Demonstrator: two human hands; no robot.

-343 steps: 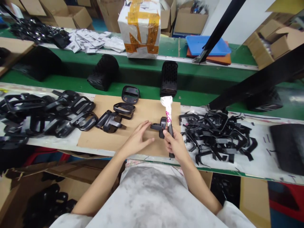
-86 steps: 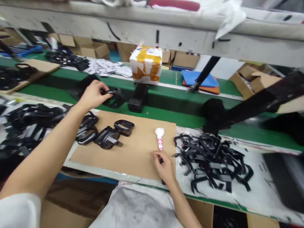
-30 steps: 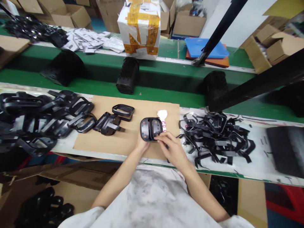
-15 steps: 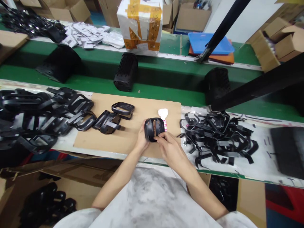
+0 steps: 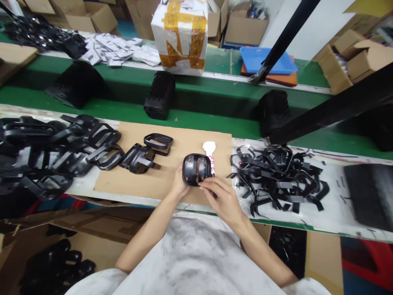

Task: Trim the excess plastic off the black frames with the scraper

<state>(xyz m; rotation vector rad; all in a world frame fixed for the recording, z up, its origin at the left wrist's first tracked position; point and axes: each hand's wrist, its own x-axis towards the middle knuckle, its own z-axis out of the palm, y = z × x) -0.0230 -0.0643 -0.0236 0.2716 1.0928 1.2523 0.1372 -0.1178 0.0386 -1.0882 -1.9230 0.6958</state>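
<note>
My left hand (image 5: pixel 179 182) grips a rounded black plastic part (image 5: pixel 190 169) by its left side, above a sheet of brown cardboard (image 5: pixel 135 186). The part has a long slot and several small holes. Thumb and fingers of my right hand (image 5: pixel 221 196) are pinched together at the slot's lower end; anything small between them is hidden. Just behind the part lies a white object (image 5: pixel 209 146) with pink lettering on its strip. To the left on the cardboard rest a black oval frame (image 5: pixel 158 142) and a black part with a protruding bar (image 5: pixel 139 159).
Black frames are heaped in a pile (image 5: pixel 46 151) on the left. Thin bent black strips form another pile (image 5: pixel 279 176) on the right. Behind, black cylindrical units (image 5: pixel 160 95) stand on a green conveyor (image 5: pixel 202 121). A dark post (image 5: pixel 325 108) slants in from the right.
The black part has turned in my left hand, so its inner face and slot show more fully. My right hand has shifted slightly down and right, still at the slot.
</note>
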